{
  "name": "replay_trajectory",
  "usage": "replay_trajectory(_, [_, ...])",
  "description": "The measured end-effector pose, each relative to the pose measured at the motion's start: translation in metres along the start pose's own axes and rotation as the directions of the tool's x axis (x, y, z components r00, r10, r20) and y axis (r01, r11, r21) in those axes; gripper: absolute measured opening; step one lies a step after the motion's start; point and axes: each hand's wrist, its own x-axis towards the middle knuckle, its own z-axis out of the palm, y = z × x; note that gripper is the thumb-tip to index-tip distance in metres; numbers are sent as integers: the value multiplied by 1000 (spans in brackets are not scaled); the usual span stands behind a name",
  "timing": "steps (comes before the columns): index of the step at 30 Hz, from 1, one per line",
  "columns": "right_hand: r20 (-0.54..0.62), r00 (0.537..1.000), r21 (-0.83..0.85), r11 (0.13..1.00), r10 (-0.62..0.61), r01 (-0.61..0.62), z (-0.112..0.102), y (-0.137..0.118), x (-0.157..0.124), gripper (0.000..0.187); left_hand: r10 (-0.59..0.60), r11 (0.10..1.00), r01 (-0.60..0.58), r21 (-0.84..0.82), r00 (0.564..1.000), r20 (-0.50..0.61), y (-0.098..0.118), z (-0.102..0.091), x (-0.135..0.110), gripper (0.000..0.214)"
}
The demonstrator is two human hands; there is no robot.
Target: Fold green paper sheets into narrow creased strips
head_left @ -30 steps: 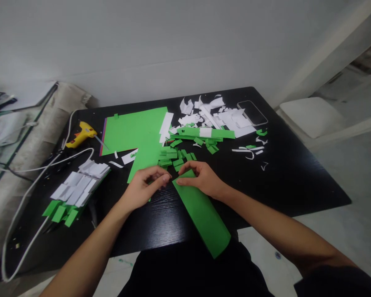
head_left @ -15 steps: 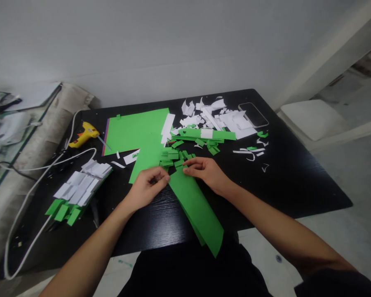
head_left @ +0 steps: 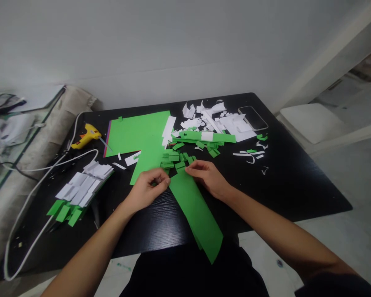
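A long green paper strip (head_left: pixel 199 212) slants from between my hands down past the table's front edge, with a second layer showing beneath it. Its far left corner is at the pinched thumb and fingers of my left hand (head_left: pixel 151 189). My right hand (head_left: pixel 210 178) is closed on the far right corner, thumb against forefinger. Just beyond the strip lie small folded green paper pieces (head_left: pixel 170 156). A larger green sheet (head_left: pixel 148 163) reaches close to my left hand's knuckles.
A yellow glue gun (head_left: pixel 88 136) lies at the back left near a white cable (head_left: pixel 24 210). Left of my forearm sits a white-and-green folded paper assembly (head_left: pixel 83 185). White paper scraps (head_left: pixel 216 117) are heaped at the back, beside a phone (head_left: pixel 253 117).
My right fingers have drawn together and shifted slightly right along the strip's far edge. The strip's near end has swung a little left and down. My left hand stays almost still.
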Motion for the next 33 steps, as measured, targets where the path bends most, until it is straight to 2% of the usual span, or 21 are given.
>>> replay_trajectory(5, [44, 997, 46, 996, 70, -72, 0, 2, -1, 38, 13, 1000, -13, 9, 1000, -19, -1, 1, -1, 22])
replay_trajectory(9, [150, 975, -68, 985, 166, -158, -1, 2, -3, 41, 17, 1000, -17, 18, 1000, -22, -1, 1, -1, 23])
replay_trajectory(12, [156, 971, -130, 978, 181, -161, -3, 0, -4, 41, 18, 1000, -18, 6, 999, -38, 0, -2, 0, 24])
replay_trajectory(18, [65, 995, -190, 979, 82, -68, -7, -2, -7, 43, -43, 998, 40, -53, 997, -59, 0, -12, 1, 26])
replay_trajectory(21, [67, 998, -259, 965, -8, 25, -6, -3, -11, 41, -125, 983, 126, -132, 992, 22, -1, -18, 2, 26])
replay_trajectory(24, [66, 990, -384, 912, -128, 143, -3, -5, -17, 33, -177, 976, 187, -115, 980, 88, 4, -25, 3, 28])
replay_trajectory(26, [97, 981, -482, 854, -169, 194, 1, -8, -21, 29, -181, 978, 189, -89, 979, 90, 11, -28, 5, 30])
replay_trajectory(29, [192, 969, -573, 784, -154, 238, 10, -13, -26, 23, -173, 979, 180, -93, 981, 82, 24, -22, 7, 32])
replay_trajectory(33, [281, 951, -591, 758, -128, 276, 20, -15, -29, 15, -188, 978, 198, -62, 972, 139, 34, -8, 4, 33])
